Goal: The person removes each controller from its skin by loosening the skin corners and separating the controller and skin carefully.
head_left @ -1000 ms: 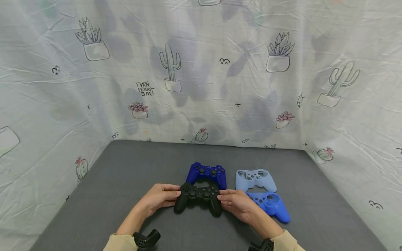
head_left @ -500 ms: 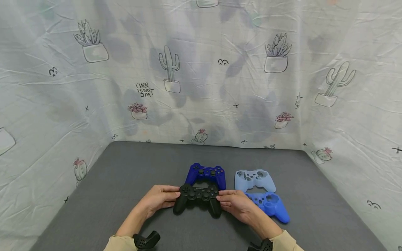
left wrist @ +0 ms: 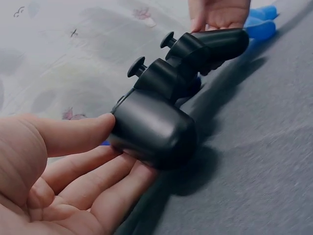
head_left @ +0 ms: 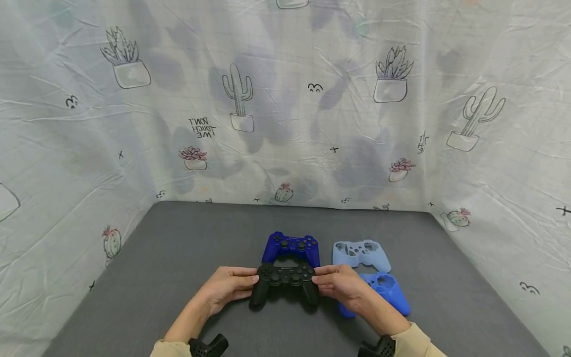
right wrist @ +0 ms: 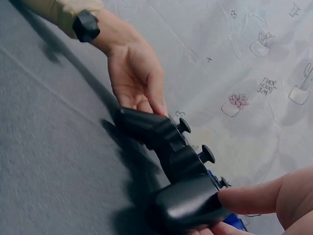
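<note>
Between my two hands is a black game controller, its face with the two thumbsticks turned up. My left hand pinches its left end, thumb on top and fingers underneath, as the left wrist view shows. My right hand grips the other end, its thumb on the upper side. Just behind lies a dark blue controller, its lower part overlapped by the black one. On the right are a light blue controller cover and a brighter blue cover, the latter partly hidden by my right hand and forearm.
A grey cloth surface lies under everything, and the black controller casts a shadow on it. White sheets printed with cacti hang at the back and both sides. A black device sits on each wrist.
Both hands have shifted slightly to the right with the black controller. My right hand now covers more of the brighter blue cover. The grip has stayed the same.
</note>
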`<state>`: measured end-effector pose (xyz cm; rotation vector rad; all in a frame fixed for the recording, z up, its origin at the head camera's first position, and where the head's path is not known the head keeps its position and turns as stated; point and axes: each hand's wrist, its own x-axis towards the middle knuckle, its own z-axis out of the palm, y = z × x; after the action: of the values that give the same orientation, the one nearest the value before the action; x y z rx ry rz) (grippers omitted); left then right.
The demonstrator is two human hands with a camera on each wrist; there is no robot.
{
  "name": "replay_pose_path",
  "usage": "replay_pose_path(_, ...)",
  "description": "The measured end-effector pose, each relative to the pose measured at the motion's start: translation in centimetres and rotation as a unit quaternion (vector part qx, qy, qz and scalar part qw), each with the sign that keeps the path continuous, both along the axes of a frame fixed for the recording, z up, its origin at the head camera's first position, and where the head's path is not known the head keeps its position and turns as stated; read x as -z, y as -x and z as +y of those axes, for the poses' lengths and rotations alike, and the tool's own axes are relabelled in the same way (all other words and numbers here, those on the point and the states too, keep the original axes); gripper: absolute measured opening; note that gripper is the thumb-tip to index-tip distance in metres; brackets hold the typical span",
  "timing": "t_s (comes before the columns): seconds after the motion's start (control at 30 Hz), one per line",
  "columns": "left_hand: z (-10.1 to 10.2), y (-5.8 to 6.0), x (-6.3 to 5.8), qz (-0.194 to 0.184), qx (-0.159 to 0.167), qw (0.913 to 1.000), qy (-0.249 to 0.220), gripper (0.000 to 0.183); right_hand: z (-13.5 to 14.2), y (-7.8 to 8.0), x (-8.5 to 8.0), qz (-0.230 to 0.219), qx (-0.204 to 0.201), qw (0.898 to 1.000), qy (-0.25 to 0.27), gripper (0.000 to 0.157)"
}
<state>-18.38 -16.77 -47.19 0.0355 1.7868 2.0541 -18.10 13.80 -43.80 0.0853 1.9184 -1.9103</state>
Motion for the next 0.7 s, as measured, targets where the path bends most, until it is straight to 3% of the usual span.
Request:
replay_pose_path(0.17,0.8,-0.5,-0.1,-0.001,-0.001,0.9999,-0.010,0.048,1.2,0.4,-0.6,-0.006,-0.038,0.999,0.007,0.043)
replay_pose_path(0.33,1.4,-0.7,0.0,0.001,0.005,0.9999,-0.011,0.046,1.8,0.5,-0.2,-0.014,-0.056,0.998,0.028,0.034)
replay_pose_path(0.7,1.8,-0.6,0.2,0.002,0.009,0.9999,0.013,0.048,1.5,0.4,0.5,0.002,-0.056,0.998,-0.004,0.030)
